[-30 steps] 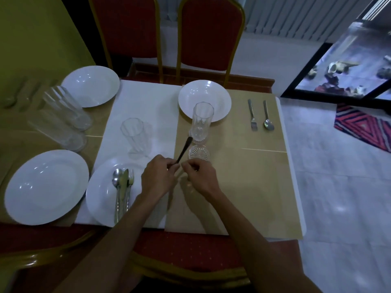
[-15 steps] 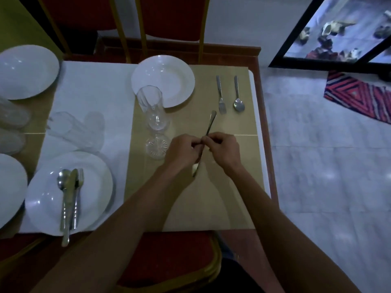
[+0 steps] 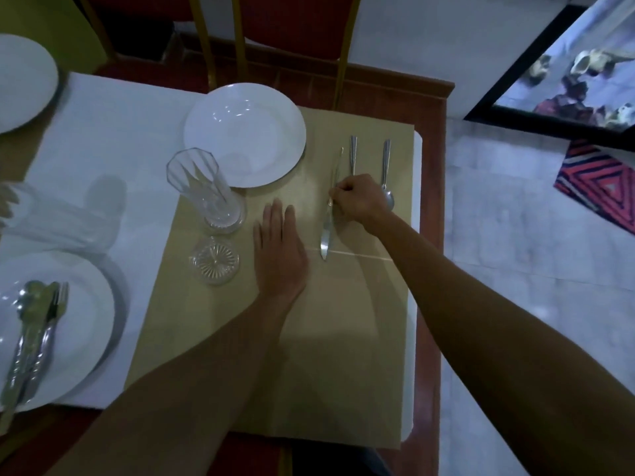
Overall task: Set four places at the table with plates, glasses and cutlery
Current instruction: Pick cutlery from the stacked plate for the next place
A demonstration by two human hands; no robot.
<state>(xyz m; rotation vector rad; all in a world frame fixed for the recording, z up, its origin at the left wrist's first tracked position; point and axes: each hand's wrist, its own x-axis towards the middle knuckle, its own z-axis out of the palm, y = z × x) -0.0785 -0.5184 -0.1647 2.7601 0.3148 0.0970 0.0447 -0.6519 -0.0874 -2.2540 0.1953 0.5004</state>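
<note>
Judged roughly a quarter done, going by what lies on the surface [image 3: 429, 338]. Carries a white mat [image 3: 113, 132] on the left and a tan mat [image 3: 343, 338] on the right. Shows three white plates: a far plate [image 3: 244, 134] before the red chair [image 3: 292, 36], a far-left plate [image 3: 20, 84] cut off by the frame, and a near-left plate [image 3: 86, 324]. Seems closest to complete at the far plate's place, with a tall glass [image 3: 206, 190] upright just beside its rim. Leaves much to do elsewhere: a bundle of spare cutlery [image 3: 34, 331] heaped on the near-left plate and not dealt out, blurred glasses [image 3: 51, 218] apparently on their sides on the white mat, and a short ribbed glass [image 3: 213, 261] standing near the tall one, belonging to no place yet. Nearer in, finds the left hand [image 3: 280, 249] flat on the tan mat, fingers straight and released, grasping nothing, between the ribbed glass and the knife [image 3: 328, 218] but apart from both. Has the right hand [image 3: 359, 201] curled, fingers [image 3: 335, 194] pinching the knife at mid-handle. Places the knife right of the far plate, handle away, blade tip low toward the mat; cannot tell whether touching. Sets it just left of the fork [image 3: 353, 154], tines hidden under the hand, and the spoon [image 3: 386, 173].
</note>
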